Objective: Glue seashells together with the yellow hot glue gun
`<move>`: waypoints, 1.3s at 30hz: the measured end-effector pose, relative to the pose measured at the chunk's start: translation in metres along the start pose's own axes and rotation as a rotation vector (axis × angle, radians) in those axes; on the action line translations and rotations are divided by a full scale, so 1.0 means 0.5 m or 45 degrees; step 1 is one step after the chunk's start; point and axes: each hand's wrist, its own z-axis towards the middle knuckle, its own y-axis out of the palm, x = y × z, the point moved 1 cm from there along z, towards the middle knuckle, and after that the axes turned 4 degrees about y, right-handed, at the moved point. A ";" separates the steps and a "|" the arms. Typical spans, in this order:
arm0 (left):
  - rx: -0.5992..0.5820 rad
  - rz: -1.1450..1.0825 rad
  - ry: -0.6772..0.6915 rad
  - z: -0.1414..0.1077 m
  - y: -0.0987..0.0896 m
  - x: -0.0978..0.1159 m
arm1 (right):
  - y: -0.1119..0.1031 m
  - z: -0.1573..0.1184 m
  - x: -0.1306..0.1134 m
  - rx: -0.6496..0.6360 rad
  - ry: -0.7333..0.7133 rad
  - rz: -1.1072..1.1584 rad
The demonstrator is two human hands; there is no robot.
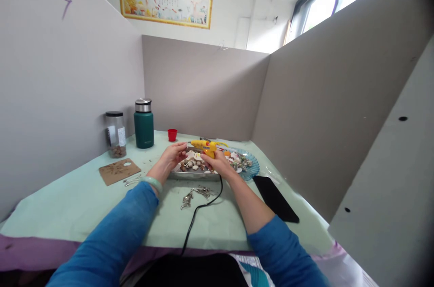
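My right hand [217, 162] is wrapped round the handle of a yellow glue gun [202, 144], its nozzle pointing left. Close to that nozzle, my left hand [175, 153] has its fingers pinched together; whatever they hold is too small to make out. Beneath both hands lies a metal tray [193, 176] of seashells [195, 165]. The gun's black cord [198, 208] runs down toward the table's front edge. In front of the tray are small silvery metal pieces [187, 199] in loose piles.
A blue scalloped plate [255, 168] with shells and beads sits right of the tray, near a black flat slab [276, 199]. On the left stand a green flask [144, 129], a lidded jar [115, 135] and a brown card [119, 171]. A red cup [172, 134] is behind. Partitions enclose the table.
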 end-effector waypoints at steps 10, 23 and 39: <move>0.023 -0.002 0.001 -0.006 0.006 0.002 | -0.001 0.005 0.011 -0.003 -0.027 0.019; 0.020 -0.016 0.003 -0.003 0.004 0.001 | 0.000 0.002 0.005 -0.007 -0.013 0.026; -0.014 -0.005 -0.002 0.003 -0.002 -0.003 | 0.003 0.000 0.001 -0.017 0.031 0.025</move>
